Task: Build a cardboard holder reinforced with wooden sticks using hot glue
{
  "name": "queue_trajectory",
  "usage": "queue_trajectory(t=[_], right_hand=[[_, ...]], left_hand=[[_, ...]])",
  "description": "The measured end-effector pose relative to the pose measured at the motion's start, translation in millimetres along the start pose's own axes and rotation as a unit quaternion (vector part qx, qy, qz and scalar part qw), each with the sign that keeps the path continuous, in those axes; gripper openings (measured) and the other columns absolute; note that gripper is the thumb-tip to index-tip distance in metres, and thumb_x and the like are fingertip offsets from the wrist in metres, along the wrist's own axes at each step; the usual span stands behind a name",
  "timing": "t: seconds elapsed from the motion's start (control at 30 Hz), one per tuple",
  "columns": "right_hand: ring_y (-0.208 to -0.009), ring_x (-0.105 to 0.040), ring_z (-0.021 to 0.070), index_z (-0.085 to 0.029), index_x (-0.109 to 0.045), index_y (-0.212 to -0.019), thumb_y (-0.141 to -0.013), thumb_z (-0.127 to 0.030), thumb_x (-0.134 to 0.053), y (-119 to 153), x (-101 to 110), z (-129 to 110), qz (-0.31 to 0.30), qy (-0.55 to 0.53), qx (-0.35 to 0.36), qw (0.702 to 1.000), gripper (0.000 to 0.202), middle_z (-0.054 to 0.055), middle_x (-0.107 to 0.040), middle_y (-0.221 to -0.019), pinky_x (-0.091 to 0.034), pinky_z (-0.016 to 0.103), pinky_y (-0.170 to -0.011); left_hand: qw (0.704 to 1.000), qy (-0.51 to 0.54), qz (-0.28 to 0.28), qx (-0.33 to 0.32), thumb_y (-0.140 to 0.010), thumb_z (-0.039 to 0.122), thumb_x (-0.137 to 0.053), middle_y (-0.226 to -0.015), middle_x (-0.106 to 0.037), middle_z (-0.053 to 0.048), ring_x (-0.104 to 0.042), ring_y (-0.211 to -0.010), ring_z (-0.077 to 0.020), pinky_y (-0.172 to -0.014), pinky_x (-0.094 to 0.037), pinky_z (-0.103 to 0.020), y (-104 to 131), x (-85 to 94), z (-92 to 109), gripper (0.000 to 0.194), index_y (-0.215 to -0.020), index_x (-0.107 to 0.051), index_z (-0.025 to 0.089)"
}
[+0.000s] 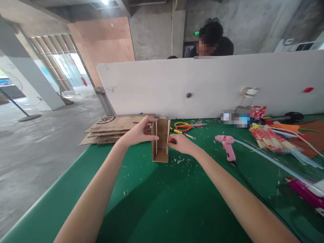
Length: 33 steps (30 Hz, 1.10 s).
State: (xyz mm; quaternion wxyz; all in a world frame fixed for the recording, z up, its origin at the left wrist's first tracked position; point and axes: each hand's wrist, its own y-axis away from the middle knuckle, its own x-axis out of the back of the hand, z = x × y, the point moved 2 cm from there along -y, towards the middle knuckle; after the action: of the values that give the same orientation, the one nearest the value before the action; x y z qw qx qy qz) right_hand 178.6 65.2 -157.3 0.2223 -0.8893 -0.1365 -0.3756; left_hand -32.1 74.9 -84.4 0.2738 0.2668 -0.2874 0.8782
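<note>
A small open cardboard box (162, 158) stands upright on the green table, its open side facing me. One thin wooden stick (156, 148) runs upright along its left side, and a second wooden stick (168, 128) along its right edge. My left hand (136, 133) grips the box's left wall, thumb in front and fingers behind the top. With thumb and fingertips closed, my right hand (181, 143) pinches the right stick about halfway up. The fingertips behind the cardboard are partly hidden.
Stacked cardboard sheets (111, 128) lie at the left edge. Behind the box are scissors (184, 126). A pink hot glue gun (227, 146) stands to the right, its cord trailing forward. Bundled sticks (273, 138) lie beyond. A white partition (152, 87) borders the back; a person (225, 45) is behind it.
</note>
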Motion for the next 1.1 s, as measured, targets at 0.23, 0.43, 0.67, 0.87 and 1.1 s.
queue_trajectory(t=[0.23, 0.43, 0.67, 0.87, 1.1], right_hand=[[-0.059, -0.049, 0.0107, -0.017, -0.057, -0.073, -0.082, -0.026, -0.059, -0.2, -0.2, 2.2, -0.006, -0.006, -0.002, 1.000, 0.012, -0.001, -0.058, -0.067, -0.037, 0.025, -0.058], [-0.057, -0.049, 0.0104, -0.017, -0.057, -0.072, -0.082, -0.026, -0.060, 0.5, 2.1, 2.5, -0.005, -0.007, -0.020, 1.000, 0.014, -0.001, -0.058, -0.065, -0.037, 0.025, -0.056], [-0.061, -0.053, 0.0112, -0.018, -0.057, -0.073, -0.082, -0.026, -0.060, -0.7, -0.4, 0.1, -0.014, -0.002, -0.003, 1.000, 0.013, 0.000, -0.061, -0.069, -0.038, 0.025, -0.059], [-0.060, -0.052, 0.0111, -0.018, -0.056, -0.072, -0.082, -0.025, -0.059, -0.4, -1.6, -0.2, -0.012, 0.003, 0.004, 1.000, 0.013, 0.000, -0.061, -0.069, -0.039, 0.025, -0.059], [-0.060, -0.054, 0.0117, -0.017, -0.058, -0.073, -0.082, -0.025, -0.061, 1.6, 0.6, -7.1, -0.019, 0.006, 0.009, 1.000, 0.012, 0.001, -0.060, -0.066, -0.040, 0.025, -0.058]], left_hand=[[0.999, 0.039, 0.002, -0.011, -0.070, 0.034, -0.073, -0.133, -0.045, -0.010, -0.050, -0.119, -0.0249, -0.085, -0.053, -0.036, 0.2, -1.4, -0.8, 0.055, -0.115, -0.043, 0.024], [1.000, 0.008, 0.018, -0.001, -0.068, 0.036, -0.074, -0.132, -0.045, -0.009, -0.048, -0.118, -0.0252, -0.083, -0.053, -0.035, 0.0, -0.6, -1.9, 0.057, -0.116, -0.045, 0.024], [1.000, -0.003, 0.018, 0.000, -0.069, 0.038, -0.074, -0.128, -0.047, -0.008, -0.050, -0.113, -0.0232, -0.081, -0.054, -0.033, 0.3, -1.5, 4.2, 0.057, -0.116, -0.046, 0.024], [1.000, 0.004, 0.006, -0.018, -0.071, 0.036, -0.073, -0.130, -0.047, -0.009, -0.050, -0.116, -0.0242, -0.076, -0.055, -0.029, 0.1, -1.7, 0.8, 0.056, -0.116, -0.044, 0.023], [0.999, 0.045, -0.023, -0.018, -0.071, 0.033, -0.074, -0.128, -0.049, -0.010, -0.055, -0.110, -0.0230, -0.080, -0.056, -0.030, 0.1, -2.1, 3.6, 0.072, -0.130, -0.033, 0.026]])
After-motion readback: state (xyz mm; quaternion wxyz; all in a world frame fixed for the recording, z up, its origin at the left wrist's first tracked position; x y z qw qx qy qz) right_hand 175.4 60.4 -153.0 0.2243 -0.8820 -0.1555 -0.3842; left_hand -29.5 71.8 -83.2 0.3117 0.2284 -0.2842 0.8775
